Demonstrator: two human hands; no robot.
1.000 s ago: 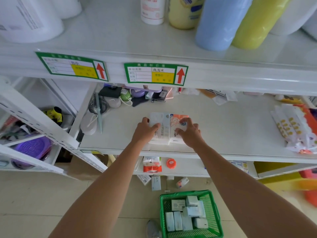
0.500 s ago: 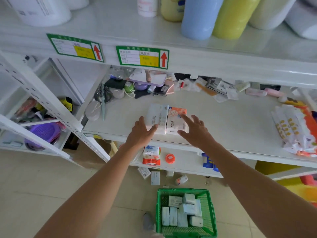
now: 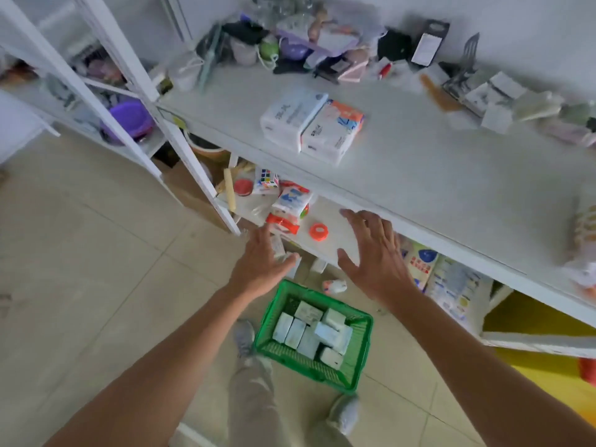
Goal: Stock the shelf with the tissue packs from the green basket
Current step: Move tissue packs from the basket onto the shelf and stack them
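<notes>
The two tissue packs sit side by side and touching on the white shelf, near its front edge, each lying flat. Their long axes run from the front edge toward the back wall, angled a bit to the right in this view, short ends facing the front lip. The left one is white and pale blue, the right one white with orange at its far end.

A second ago both hands were pressed on those packs; half a second ago they were just letting go. Now they're well clear and lower down, out in front of the lower shelf. The left hand has its fingers spread loosely with nothing in it, and the right hand is splayed wide, palm down, also empty.

The view has also tipped down, so the top shelf with the bottles and price labels is out of frame.

Below the hands, the green basket stands on the tiled floor, with a jumble of pale tissue packs inside it. An orange tape roll lies on the lower shelf between the hands.
</notes>
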